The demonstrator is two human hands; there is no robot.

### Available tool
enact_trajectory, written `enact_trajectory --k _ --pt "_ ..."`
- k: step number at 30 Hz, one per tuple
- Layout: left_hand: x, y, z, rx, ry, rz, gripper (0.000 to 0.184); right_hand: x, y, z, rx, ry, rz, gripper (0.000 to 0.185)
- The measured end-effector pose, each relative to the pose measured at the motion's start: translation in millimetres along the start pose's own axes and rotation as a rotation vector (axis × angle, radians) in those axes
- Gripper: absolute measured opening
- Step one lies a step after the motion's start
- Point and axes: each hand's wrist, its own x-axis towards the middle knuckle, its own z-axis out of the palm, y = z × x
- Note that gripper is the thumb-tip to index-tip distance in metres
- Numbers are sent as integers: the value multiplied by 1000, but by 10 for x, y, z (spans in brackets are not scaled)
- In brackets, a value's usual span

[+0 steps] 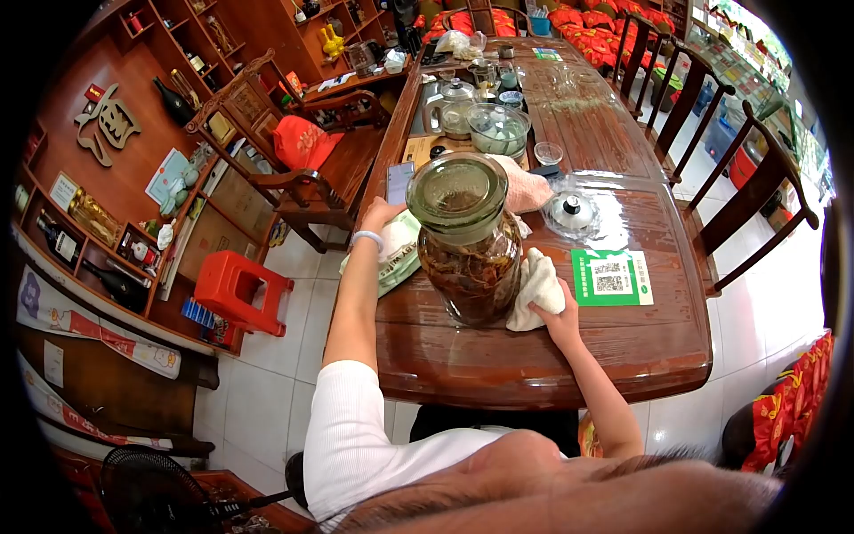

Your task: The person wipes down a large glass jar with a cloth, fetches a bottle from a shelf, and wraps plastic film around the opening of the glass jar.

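Note:
A large glass jar [471, 258] with a wide glass lid stands upright on the wooden table, dark brown contents inside. My right hand [559, 319] grips a white cloth [537, 287] against the jar's lower right side. To the left of the jar, my left hand [381, 215] is closed at the lower end of a phone [400, 182] with a lit screen; its fingers are partly hidden. A white and green soft pack [398, 258] lies beside that wrist, partly behind the jar. Behind the jar is a pinkish cloth [527, 189].
A green QR-code card [612, 278] and a glass lid with a black knob [571, 215] lie to the right. Farther back are a glass bowl [498, 130], a glass pot [457, 111] and a small cup [548, 153]. Wooden chairs [756, 169] line the right side.

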Motion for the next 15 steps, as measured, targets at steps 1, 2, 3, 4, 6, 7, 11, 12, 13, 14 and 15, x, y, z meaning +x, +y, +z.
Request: enact_trajectory --k 1,2,3,4,6,7,11,12,13,14,15 --pt "49 -33 -13 -65 -66 -2 104 1 5 -4 -1 0 -6 57" --pt "97 -65 -16 -130 -133 -4 101 1 4 -10 -3 -1 -7 57" --pt "148 -88 -9 -132 -132 -4 101 2 -5 -9 -17 2 -13 57" --pt "169 -91 -19 -146 -153 3 98 5 -10 -6 -31 5 -19 57" --pt "180 -117 5 -159 -175 8 94 6 -1 2 -11 7 -13 57" --pt "77 -87 9 -120 -82 24 91 3 0 5 7 10 -7 57" --pt "21 -53 -32 -130 -59 23 86 0 -64 -7 -17 9 -15 58" --pt "19 -56 -37 -129 -62 25 86 1 -69 -8 -29 9 -21 58" --pt "-9 -54 -57 -145 -69 23 87 0 -71 -6 -39 9 -26 58" --pt "-34 -50 -76 -162 -75 20 87 0 -71 -2 -38 12 -24 58" --pt "-54 -41 -88 -159 -78 20 87 -2 -71 0 -30 13 -16 58"
